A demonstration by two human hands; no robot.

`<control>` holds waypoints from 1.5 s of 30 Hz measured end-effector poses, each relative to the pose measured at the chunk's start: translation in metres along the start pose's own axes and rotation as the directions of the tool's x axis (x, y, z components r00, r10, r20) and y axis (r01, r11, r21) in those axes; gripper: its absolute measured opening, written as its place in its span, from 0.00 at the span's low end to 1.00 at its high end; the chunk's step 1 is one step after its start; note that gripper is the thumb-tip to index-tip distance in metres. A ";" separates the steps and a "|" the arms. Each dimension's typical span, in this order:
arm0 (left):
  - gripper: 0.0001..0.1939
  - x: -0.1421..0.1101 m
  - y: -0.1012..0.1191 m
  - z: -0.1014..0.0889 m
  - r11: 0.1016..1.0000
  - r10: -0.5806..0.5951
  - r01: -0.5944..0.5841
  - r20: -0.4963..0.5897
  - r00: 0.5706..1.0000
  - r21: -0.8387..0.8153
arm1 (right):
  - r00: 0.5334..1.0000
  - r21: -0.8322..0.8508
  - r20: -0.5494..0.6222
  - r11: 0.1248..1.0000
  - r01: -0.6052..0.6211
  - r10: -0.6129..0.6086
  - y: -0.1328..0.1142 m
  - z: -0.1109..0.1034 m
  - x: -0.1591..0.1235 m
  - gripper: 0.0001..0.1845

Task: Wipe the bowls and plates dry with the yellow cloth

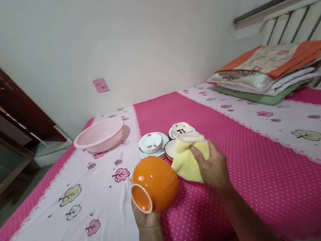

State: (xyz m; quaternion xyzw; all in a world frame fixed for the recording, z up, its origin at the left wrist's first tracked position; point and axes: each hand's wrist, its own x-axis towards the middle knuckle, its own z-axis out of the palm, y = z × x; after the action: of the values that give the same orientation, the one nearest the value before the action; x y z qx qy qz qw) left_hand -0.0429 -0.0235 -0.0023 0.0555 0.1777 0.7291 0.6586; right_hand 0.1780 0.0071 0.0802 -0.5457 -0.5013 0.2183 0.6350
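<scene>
An orange bowl (162, 183) is tipped on its side in my left hand (147, 216), its pale-edged foot turned toward me and to the left. The fingers behind the bowl are mostly hidden. In my right hand (214, 168) I grip a yellow cloth (188, 157), thumb on top, just right of the bowl and apart from it. Beyond them stands a stack of white flower-patterned plates (151, 141). Partly behind the cloth are a dark-rimmed bowl (169, 150) and a small square dish (182, 127) on top of other dishes.
A pink basin (99, 137) sits at the left on the bed cover (159, 113). Folded bedding and pillows (266, 70) are piled at the right by a white railing (298, 20). A pink note (100, 85) is stuck to the wall behind.
</scene>
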 end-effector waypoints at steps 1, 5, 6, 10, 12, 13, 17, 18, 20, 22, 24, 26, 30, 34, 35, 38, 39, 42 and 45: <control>0.15 0.001 -0.001 -0.005 1.000 0.008 -0.008 0.008 1.000 0.012 | 1.000 0.017 0.007 1.000 -0.027 0.026 -0.001 -0.001 0.001 0.22; 0.18 0.002 -0.005 -0.001 0.998 -0.047 0.043 0.072 0.996 0.051 | 0.904 0.297 0.384 0.903 -0.312 0.186 -0.006 0.006 -0.006 0.29; 0.18 0.001 -0.006 0.004 0.995 -0.082 0.077 0.099 0.992 0.060 | 0.845 0.376 0.502 0.833 -0.406 0.185 -0.007 0.009 -0.010 0.30; 0.20 -0.003 -0.005 0.020 0.978 -0.198 0.179 0.201 0.959 0.109 | 0.659 0.504 0.751 0.603 -0.619 0.049 -0.013 0.020 -0.023 0.33; 0.21 -0.004 -0.002 0.019 0.969 -0.234 0.207 0.230 0.945 0.134 | 0.591 0.497 0.807 0.560 -0.663 -0.016 -0.016 0.022 -0.026 0.34; 0.20 -0.004 -0.001 0.018 0.963 -0.256 0.225 0.245 0.935 0.147 | 0.566 0.493 0.823 0.546 -0.678 -0.039 -0.018 0.022 -0.027 0.35; 0.19 -0.004 0.002 0.018 0.942 -0.315 0.265 0.262 0.912 0.208 | 0.573 0.518 0.818 0.493 -0.699 -0.047 -0.026 0.022 -0.031 0.35; 0.19 -0.005 0.001 0.022 0.939 -0.308 0.256 0.234 0.922 0.229 | 0.584 0.527 0.811 0.479 -0.702 -0.038 -0.026 0.022 -0.032 0.34; 0.19 -0.007 -0.002 0.033 0.934 -0.264 0.217 0.139 0.955 0.283 | 0.604 0.544 0.797 0.444 -0.712 -0.007 -0.026 0.023 -0.034 0.33; 0.19 -0.012 -0.007 0.047 0.929 -0.181 0.157 0.041 0.983 0.335 | 0.621 0.556 0.782 0.405 -0.726 0.041 -0.024 0.023 -0.035 0.33; 0.24 -0.018 -0.010 0.061 0.930 -0.053 0.049 0.001 0.999 0.365 | 0.639 0.567 0.764 0.375 -0.733 0.094 -0.020 0.024 -0.034 0.32; 0.31 -0.023 -0.013 0.071 0.917 0.070 -0.079 0.038 0.997 0.392 | 0.673 0.587 0.728 0.392 -0.708 0.127 -0.017 0.026 -0.033 0.31; 0.44 -0.026 -0.018 0.072 0.790 0.128 -0.197 0.159 0.979 0.580 | 0.730 0.537 0.663 0.575 -0.618 0.166 -0.017 0.031 -0.032 0.31; 0.37 -0.020 -0.020 0.057 0.823 0.066 -0.133 0.139 0.988 0.553 | 0.686 0.434 0.721 0.706 -0.560 0.101 -0.023 0.025 -0.030 0.25; 0.32 -0.018 -0.020 0.055 0.877 0.035 -0.089 0.122 0.992 0.472 | 0.667 0.427 0.743 0.723 -0.543 0.063 -0.024 0.022 -0.028 0.24; 0.24 -0.015 -0.020 0.055 0.974 -0.002 0.002 0.002 1.000 0.228 | 0.711 0.448 0.701 0.739 -0.503 0.059 -0.025 0.008 -0.018 0.26; 0.23 -0.015 -0.019 0.058 0.986 -0.002 0.010 -0.046 0.999 0.169 | 0.789 0.486 0.606 0.738 -0.469 0.102 -0.024 0.004 -0.014 0.27; 0.20 -0.016 -0.020 0.069 0.996 0.014 -0.001 -0.153 0.988 0.086 | 0.976 0.549 0.095 0.808 -0.214 0.194 -0.024 -0.004 -0.005 0.28; 0.20 -0.017 -0.024 0.075 0.995 0.034 -0.015 -0.181 0.983 0.103 | 0.975 0.436 -0.199 0.900 -0.001 0.098 -0.023 -0.002 -0.007 0.26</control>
State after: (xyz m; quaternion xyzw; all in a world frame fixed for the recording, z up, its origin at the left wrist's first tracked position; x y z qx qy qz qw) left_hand 0.0054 -0.0244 0.0626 0.0242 0.2733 0.7293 0.6267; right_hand 0.1707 -0.0066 0.0984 -0.4238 -0.3539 0.2798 0.7854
